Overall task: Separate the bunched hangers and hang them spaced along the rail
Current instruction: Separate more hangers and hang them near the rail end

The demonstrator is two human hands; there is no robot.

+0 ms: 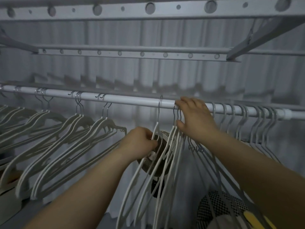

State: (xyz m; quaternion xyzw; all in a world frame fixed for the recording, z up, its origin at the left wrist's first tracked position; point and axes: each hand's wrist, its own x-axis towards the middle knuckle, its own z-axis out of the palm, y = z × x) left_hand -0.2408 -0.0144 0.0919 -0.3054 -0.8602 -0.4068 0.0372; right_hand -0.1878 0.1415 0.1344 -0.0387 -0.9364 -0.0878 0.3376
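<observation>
One slim white hanger [157, 119] gripped by left hand [140, 142]; right hand [196, 119] pinches bunched wire hooks [175, 111]

Bare left forearm [92, 184] — bare right forearm [257, 162]

Clearance along the rail [132, 100]: open left of centre, crowded to the right
Bare stretch between the paired hangers [102, 123] and the single hanger [156, 128]; a narrow gap from that to the bunched hangers [175, 138]; further right, close-set hooks [244, 111] block entry; a fan [147, 163] stands behind the bunch, below the rail.
</observation>
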